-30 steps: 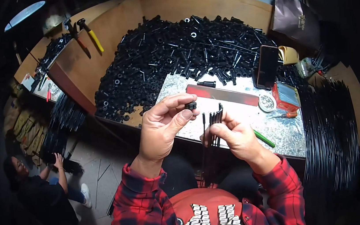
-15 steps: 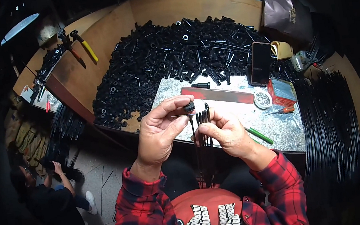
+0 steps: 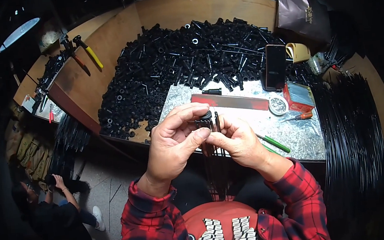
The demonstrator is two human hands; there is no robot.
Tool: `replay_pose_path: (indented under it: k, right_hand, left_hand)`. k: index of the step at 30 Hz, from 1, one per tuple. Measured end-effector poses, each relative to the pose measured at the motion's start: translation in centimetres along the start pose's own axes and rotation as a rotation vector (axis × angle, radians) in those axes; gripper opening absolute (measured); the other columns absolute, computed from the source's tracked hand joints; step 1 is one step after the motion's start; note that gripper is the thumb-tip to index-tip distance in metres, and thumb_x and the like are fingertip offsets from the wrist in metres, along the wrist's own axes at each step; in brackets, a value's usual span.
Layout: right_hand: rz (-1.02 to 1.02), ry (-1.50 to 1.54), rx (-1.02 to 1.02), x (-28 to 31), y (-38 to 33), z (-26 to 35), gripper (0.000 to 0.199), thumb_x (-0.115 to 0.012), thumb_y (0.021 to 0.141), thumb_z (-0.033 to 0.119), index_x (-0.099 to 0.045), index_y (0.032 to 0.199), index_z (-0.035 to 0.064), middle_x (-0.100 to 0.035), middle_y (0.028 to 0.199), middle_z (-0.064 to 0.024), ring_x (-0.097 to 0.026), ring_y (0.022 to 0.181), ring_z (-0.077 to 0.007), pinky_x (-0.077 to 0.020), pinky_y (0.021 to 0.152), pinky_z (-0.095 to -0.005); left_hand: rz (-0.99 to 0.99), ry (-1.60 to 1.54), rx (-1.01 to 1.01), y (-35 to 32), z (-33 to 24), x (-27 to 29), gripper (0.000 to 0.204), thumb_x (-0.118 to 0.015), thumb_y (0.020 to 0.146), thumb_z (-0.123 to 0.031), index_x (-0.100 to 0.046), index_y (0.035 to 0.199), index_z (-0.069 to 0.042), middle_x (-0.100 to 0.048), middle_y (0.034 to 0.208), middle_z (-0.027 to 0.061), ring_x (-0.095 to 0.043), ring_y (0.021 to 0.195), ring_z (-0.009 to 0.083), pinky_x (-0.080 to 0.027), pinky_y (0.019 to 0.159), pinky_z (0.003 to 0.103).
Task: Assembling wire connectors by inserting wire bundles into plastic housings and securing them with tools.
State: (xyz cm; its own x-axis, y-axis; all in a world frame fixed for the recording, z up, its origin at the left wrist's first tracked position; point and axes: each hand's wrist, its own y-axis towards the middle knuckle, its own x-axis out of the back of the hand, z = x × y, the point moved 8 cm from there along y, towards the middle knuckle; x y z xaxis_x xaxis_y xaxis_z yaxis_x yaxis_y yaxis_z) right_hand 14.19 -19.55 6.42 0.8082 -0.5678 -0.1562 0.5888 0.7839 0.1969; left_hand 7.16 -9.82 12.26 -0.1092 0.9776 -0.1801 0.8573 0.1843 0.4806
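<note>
At frame centre, with left hand [image 3: 172, 144] pinched on a black piece [image 3: 207, 116] and right hand [image 3: 238, 141] closed round thin rods [image 3: 216, 121], best to keep both upright.

At the upper right of the frame, a dark, glossy upright bag [image 3: 294, 8] bears a short column of gold-coloured characters [image 3: 309, 15] on its front, small and blurred. Any print on the red box [image 3: 298, 106] at right centre is too small to read.
</note>
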Motion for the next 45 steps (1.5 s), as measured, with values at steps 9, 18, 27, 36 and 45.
replay_pose_path:
  k: [9,18,27,36,45]
  right_hand:
    - [0.095,-0.062,0.005,-0.2,-0.1,-0.2,0.011,-0.059,0.092,0.011,-0.054,0.090,0.0012,-0.063,0.081,-0.0073,-0.061,0.072,-0.0128,-0.0499,0.066,-0.0259]
    - [0.084,0.135,0.011,-0.8,-0.2,0.7,0.014,-0.061,0.091,0.013,-0.055,0.091,0.0003,-0.063,0.082,-0.0041,-0.059,0.074,-0.0072,-0.0480,0.066,-0.0219]
    - [0.176,0.181,-0.014,-1.1,-0.2,0.5,0.015,-0.058,0.093,0.014,-0.055,0.093,-0.0004,-0.062,0.085,-0.0046,-0.058,0.077,-0.0082,-0.0484,0.070,-0.0234]
    - [0.293,0.191,-0.091,-2.1,0.2,0.7,0.015,-0.057,0.094,0.015,-0.055,0.093,0.0008,-0.062,0.086,-0.0042,-0.057,0.077,-0.0088,-0.0479,0.072,-0.0244]
    - [0.430,0.251,-0.170,-2.8,0.4,-0.3,0.029,-0.063,0.089,0.020,-0.059,0.110,0.0002,-0.066,0.098,-0.0097,-0.064,0.089,-0.0175,-0.0518,0.081,-0.0320]
  left_hand:
    - [-0.043,0.064,-0.011,0.1,-0.5,-0.1,0.028,-0.064,0.080,0.007,-0.062,0.108,0.004,-0.058,0.113,0.0111,-0.057,0.103,0.0163,-0.046,0.091,0.028]
    - [-0.028,0.092,-0.041,0.4,-0.4,0.4,0.026,-0.061,0.083,0.008,-0.062,0.108,0.002,-0.058,0.108,0.0068,-0.059,0.097,0.0124,-0.050,0.083,0.024]
    - [0.033,0.050,-0.054,0.5,-0.3,0.8,0.024,-0.063,0.082,0.007,-0.063,0.105,0.002,-0.059,0.105,0.0075,-0.059,0.098,0.0137,-0.049,0.087,0.026]
    - [0.058,0.026,-0.084,0.2,-0.3,1.5,0.022,-0.065,0.081,0.006,-0.065,0.102,0.001,-0.062,0.104,0.0091,-0.061,0.097,0.0158,-0.049,0.087,0.027]
    - [0.104,0.006,-0.169,0.1,-0.8,2.1,0.018,-0.070,0.077,0.004,-0.069,0.094,-0.001,-0.065,0.096,0.0120,-0.063,0.092,0.0183,-0.051,0.083,0.028]
